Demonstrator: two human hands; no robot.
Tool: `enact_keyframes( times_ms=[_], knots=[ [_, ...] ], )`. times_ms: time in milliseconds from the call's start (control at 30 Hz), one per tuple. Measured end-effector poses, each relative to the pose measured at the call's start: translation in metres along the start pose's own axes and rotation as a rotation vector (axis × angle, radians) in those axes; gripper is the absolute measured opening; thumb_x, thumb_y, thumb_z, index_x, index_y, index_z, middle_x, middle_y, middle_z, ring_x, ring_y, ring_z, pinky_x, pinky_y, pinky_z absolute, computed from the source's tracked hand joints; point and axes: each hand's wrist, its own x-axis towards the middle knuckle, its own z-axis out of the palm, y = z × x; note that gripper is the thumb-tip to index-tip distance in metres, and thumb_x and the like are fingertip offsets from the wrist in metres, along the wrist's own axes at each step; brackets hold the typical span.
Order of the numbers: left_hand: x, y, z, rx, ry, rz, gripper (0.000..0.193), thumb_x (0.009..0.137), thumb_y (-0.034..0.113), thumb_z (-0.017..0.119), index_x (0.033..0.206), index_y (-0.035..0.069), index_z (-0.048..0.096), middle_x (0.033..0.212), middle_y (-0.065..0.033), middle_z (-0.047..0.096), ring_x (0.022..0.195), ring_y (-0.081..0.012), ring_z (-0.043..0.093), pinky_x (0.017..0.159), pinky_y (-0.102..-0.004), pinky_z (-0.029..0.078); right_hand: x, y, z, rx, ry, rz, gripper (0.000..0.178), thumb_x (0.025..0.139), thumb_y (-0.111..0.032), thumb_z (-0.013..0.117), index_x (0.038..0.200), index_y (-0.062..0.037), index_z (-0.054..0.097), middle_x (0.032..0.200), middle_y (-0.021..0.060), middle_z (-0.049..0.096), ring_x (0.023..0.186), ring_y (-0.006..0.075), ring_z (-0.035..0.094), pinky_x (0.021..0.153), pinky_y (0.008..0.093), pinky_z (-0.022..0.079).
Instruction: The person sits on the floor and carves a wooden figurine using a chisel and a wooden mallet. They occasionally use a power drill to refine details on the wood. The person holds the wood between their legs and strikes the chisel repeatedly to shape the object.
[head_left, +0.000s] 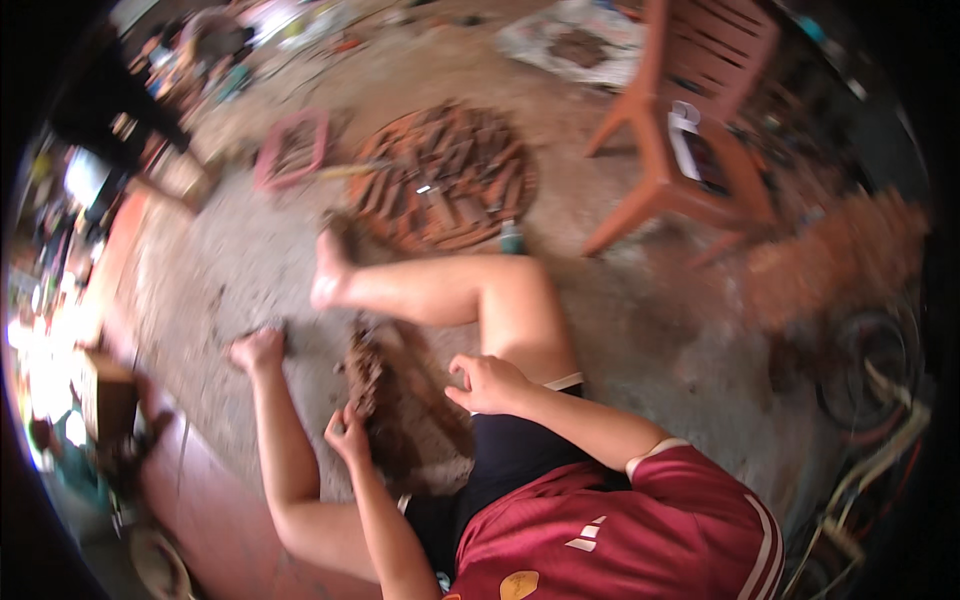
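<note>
1. hovering by the right thigh (525, 330), the bare right hand (484, 383) has bent fingers, a gap between them and the thumb.
2. the bare left hand (347, 432) has its fingers curled close together at the near end of a long, rough, brown clay-like lump (364, 370); i cannot tell whether it pinches any.
3. that lump lies between the parted legs.
4. beyond the right shin (410, 287), dark brown slab-like pieces (450, 160) cover a round orange-brown tray (432, 241).
5. right of it stands an orange plastic chair (645, 190); left, a pink rectangular basket (322, 140).
</note>
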Motion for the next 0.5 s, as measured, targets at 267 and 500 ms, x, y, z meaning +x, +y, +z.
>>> enact_keyframes(
  times_ms=[267, 500],
  knots=[
    [-0.025, 0.02, -0.006, 0.706, 0.229, 0.228, 0.029, 0.081, 0.03, 0.072, 0.087, 0.005, 0.06, 0.094, -0.0174, 0.058, 0.091, -0.0363, 0.056, 0.082, -0.0449, 0.045, 0.044, -0.005, 0.138, -0.364, -0.292, 0.273, 0.062, 0.08, -0.039, 0.072, 0.117, 0.0021, 0.044, 0.109, 0.0238, 0.064, 0.102, 0.0374, 0.063, 0.086, 0.045, 0.052],
    [-0.03, 0.016, -0.003, 0.676, 0.22, 0.058, 0.032, 0.084, 0.035, 0.068, 0.078, 0.003, 0.068, 0.083, -0.0178, 0.065, 0.089, -0.0372, 0.061, 0.081, -0.0448, 0.048, 0.066, 0.022, 0.164, -0.324, -0.258, 0.371, 0.073, 0.079, -0.038, 0.076, 0.123, 0.0028, 0.035, 0.115, 0.0255, 0.061, 0.107, 0.0363, 0.061, 0.09, 0.0439, 0.05]
  ],
)
